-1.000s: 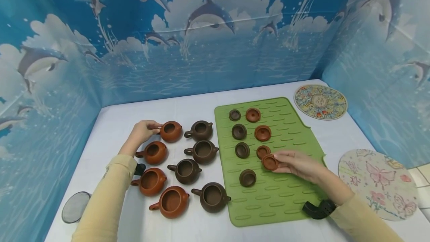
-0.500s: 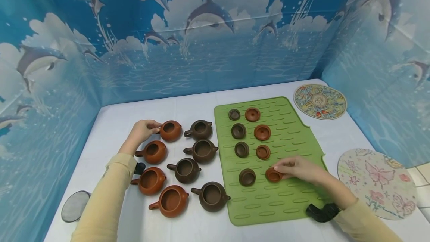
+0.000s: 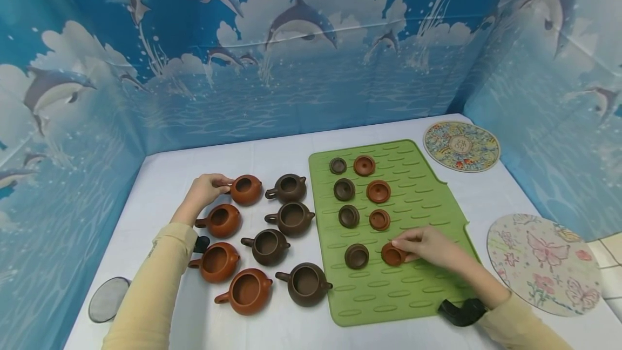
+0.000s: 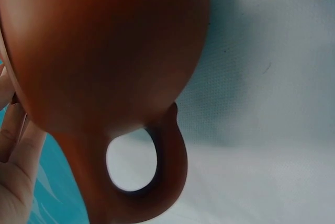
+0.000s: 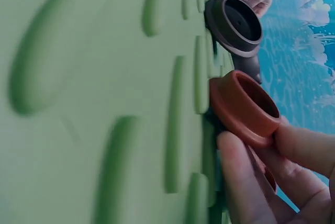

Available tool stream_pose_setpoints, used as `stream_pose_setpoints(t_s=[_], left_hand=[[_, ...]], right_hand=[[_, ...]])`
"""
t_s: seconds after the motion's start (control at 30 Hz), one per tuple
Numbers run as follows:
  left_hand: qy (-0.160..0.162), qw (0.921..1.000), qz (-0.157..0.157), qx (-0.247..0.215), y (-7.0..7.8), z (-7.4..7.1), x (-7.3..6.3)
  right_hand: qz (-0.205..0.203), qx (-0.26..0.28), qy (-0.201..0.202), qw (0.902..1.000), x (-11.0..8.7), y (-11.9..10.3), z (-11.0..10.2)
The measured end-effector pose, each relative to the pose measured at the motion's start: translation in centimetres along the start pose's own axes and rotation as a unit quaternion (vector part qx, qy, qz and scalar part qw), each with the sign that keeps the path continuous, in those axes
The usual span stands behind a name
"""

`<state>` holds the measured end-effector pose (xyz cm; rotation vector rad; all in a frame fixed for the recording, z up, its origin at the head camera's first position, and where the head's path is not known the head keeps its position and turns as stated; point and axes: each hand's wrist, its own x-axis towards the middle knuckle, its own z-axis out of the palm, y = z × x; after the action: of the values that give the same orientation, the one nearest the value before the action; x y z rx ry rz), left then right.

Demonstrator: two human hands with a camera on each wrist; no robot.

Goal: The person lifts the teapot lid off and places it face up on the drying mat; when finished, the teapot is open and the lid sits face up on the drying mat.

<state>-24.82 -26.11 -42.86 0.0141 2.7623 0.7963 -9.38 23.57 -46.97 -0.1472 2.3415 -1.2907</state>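
Note:
My left hand (image 3: 203,192) pinches the handle of the farthest reddish-brown clay teapot (image 3: 245,191), which stands lidless on the white cloth. In the left wrist view another reddish teapot (image 4: 115,51) fills the foreground, with its looped handle low and my fingers at the left edge. Over the green mat, my right hand (image 3: 430,246) holds a reddish teapot lid (image 3: 392,254) by its edge, hollow side up. Thumb and fingers on this lid (image 5: 251,109) show in the right wrist view. Beside it lies a dark brown lid (image 3: 357,256).
More reddish lids (image 3: 378,192) and dark lids (image 3: 344,190) lie in two columns on the green mat (image 3: 427,177). Dark teapots (image 3: 293,219) stand left of it. Two round patterned mats (image 3: 461,146) lie at the right, and a grey oval disc (image 3: 108,299) at the left.
My right hand has brought the reddish lid toward me, from over another reddish lid down to the mat beside the nearest dark lid. My left hand stays at the far teapot's handle.

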Motion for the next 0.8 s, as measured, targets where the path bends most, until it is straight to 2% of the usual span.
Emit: stream_pose_setpoints(t_s=[0.43, 0.63, 0.8], left_hand=[[0.002, 1.0, -0.003, -0.002, -0.2, -0.2, -0.5], [-0.001, 0.9998, 0.014, 0.012, -0.2, -0.2, -0.4], [-0.016, 0.9992, 0.025, 0.029, 0.1, -0.3, -0.4]], right_hand=[[-0.02, -0.013, 0.027, 0.9993, 0.0, -0.1, 0.8], [-0.022, -0.033, 0.038, 0.9985, 0.0, -0.3, 0.7], [-0.035, -0.041, 0.047, 0.9974, 0.1, -0.9, 0.0]])
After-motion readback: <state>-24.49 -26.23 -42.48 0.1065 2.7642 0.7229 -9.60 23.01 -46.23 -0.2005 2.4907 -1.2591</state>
